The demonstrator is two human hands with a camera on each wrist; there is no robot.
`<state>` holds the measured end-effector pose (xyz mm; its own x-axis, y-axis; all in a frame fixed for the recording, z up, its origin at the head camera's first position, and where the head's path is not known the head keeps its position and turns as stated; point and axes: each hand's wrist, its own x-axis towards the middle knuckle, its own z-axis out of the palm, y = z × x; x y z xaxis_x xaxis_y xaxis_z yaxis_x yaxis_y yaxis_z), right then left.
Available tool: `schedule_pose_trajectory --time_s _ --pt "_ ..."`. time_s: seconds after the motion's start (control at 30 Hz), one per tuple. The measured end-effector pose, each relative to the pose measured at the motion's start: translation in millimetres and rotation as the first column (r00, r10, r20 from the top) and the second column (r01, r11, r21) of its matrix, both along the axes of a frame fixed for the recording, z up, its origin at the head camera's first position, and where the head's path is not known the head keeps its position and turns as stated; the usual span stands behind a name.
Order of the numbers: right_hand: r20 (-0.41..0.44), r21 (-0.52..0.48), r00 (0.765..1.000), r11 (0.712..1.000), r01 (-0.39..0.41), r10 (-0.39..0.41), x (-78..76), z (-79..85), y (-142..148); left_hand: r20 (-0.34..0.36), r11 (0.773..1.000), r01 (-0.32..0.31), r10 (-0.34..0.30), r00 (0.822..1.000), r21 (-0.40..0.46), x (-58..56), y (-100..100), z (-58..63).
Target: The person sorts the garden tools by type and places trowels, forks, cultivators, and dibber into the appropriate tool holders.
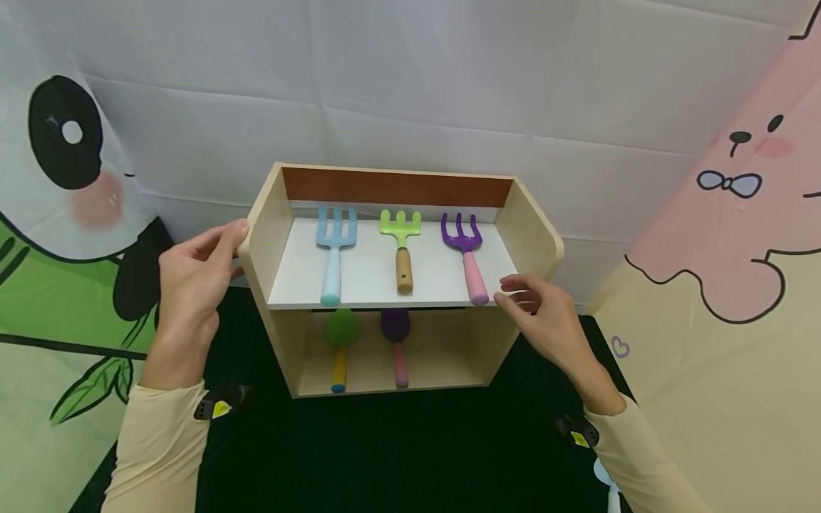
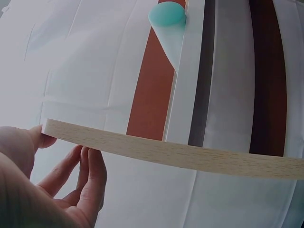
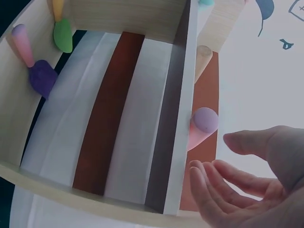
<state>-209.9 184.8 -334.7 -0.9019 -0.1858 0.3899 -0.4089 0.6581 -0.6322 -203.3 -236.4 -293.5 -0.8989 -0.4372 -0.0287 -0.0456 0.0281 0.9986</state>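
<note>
My left hand [image 1: 195, 288] pinches the upper left edge of a small two-tier wooden shelf [image 1: 261, 285], thumb on one face and fingers on the other. On the white upper board lie three toy hand forks: a light blue fork [image 1: 332, 260], a green fork with a wooden handle [image 1: 403, 253], and a purple fork with a pink handle [image 1: 471, 263]. By that pink handle's end, my right hand [image 1: 554, 320] hovers with bent, parted fingers around nothing. In the right wrist view a small gap separates the fingertips [image 3: 195, 173] from the purple fork's handle [image 3: 204, 122].
The lower tier holds a green trowel with a yellow handle [image 1: 342, 335] and a purple trowel with a pink handle [image 1: 396, 335]. A light blue tool [image 1: 606, 474] lies partly behind my right sleeve on the dark green cloth [image 1: 410, 456]. Printed fabric walls stand around.
</note>
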Motion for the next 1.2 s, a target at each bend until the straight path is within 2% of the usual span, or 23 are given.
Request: schedule_pose_trajectory --time_s 0.27,0.57,0.97,1.2 --pt "-0.06 -0.009 0.998 1.0 0.004 -0.004 8.4 -13.2 8.6 0.001 1.0 -0.001 0.001 1.0 0.006 -0.3 -0.7 -0.3" --pt "-0.084 -0.069 0.996 0.997 -0.016 0.01 13.5 -34.0 18.3 -0.001 1.0 -0.001 0.001 1.0 -0.013 0.5 -0.6 -0.9" --pt "-0.131 -0.073 0.991 0.997 -0.011 0.001 21.5 -63.0 32.7 -0.004 0.999 0.001 -0.002 1.0 -0.032 0.1 -0.2 -0.9" --pt "-0.132 -0.072 0.991 0.997 -0.002 -0.007 42.4 -57.2 26.0 -0.001 1.0 0.0 0.0 1.0 -0.025 -0.1 -0.2 -0.7"
